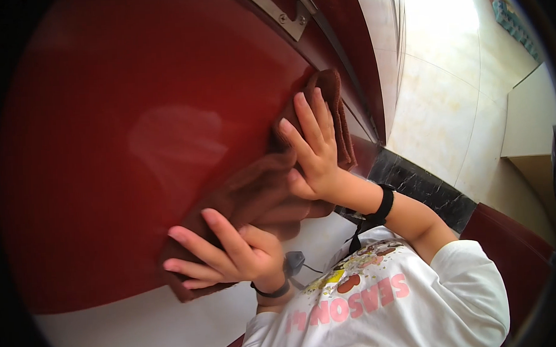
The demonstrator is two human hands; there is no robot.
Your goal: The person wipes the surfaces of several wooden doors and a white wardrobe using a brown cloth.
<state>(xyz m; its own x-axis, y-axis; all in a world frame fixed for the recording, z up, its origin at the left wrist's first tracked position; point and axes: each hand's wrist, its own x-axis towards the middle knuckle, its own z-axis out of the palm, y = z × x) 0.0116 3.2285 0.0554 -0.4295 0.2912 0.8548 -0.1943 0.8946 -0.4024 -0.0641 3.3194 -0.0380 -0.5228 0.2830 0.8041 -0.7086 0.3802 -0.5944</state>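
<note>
A brown cloth (342,119) lies against a glossy red door (105,149), running from the door's edge down to the lower left. My right hand (314,145) presses flat on the cloth's upper part, fingers spread and pointing up. At the cloth's lower end, my left hand (222,255) holds it against the door with its fingers pointing left. Each wrist wears a black band. The door's shine mirrors the cloth and the hands dimly.
A metal plate (278,14) is screwed to the door near the top. Right of the door's edge lie beige floor tiles (438,107) and a black stone strip (422,187). A pale cabinet (533,115) stands at the far right. My white printed shirt (380,304) fills the bottom.
</note>
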